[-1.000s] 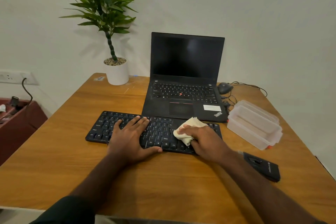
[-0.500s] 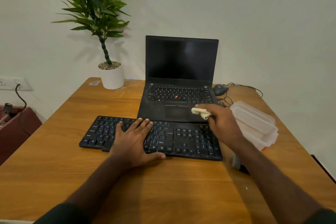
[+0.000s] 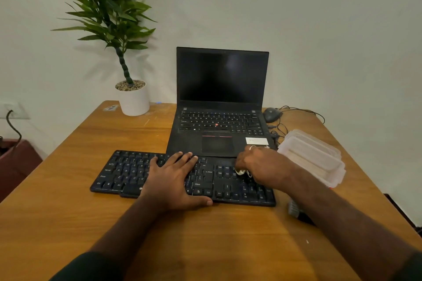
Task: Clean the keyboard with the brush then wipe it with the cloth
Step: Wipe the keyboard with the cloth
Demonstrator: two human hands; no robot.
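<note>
The right hand (image 3: 262,167) has come back down onto the right end of the keyboard (image 3: 182,178), over the block of keys right of the Enter key, with the cloth (image 3: 242,172) bunched up inside its curled fingers so that only a pale scrap shows at the hand's left edge. Half a second ago that hand was lifted off the keyboard, over the near edge of the laptop (image 3: 219,137) just behind it, with the cloth pinched between the fingertips; a second ago it was wiping the middle keys with the cloth spread wider. Judging from this, the wiping stage is well under way and the pass has shifted to the keyboard's right end, leaving the keys under the other hand and the left end possibly not yet wiped

The left hand (image 3: 173,180) lies flat on the middle of the keyboard, fingers straight and slightly spread, thumb along the keyboard's near edge, holding nothing; it has stayed there through all three frames, steadying the board

A dark object (image 3: 296,211) just right of the keyboard's near right corner is mostly hidden by the right forearm; whether it is the brush cannot be told. The stacked clear containers (image 3: 317,157) sit right of the keyboard's far corner
</note>
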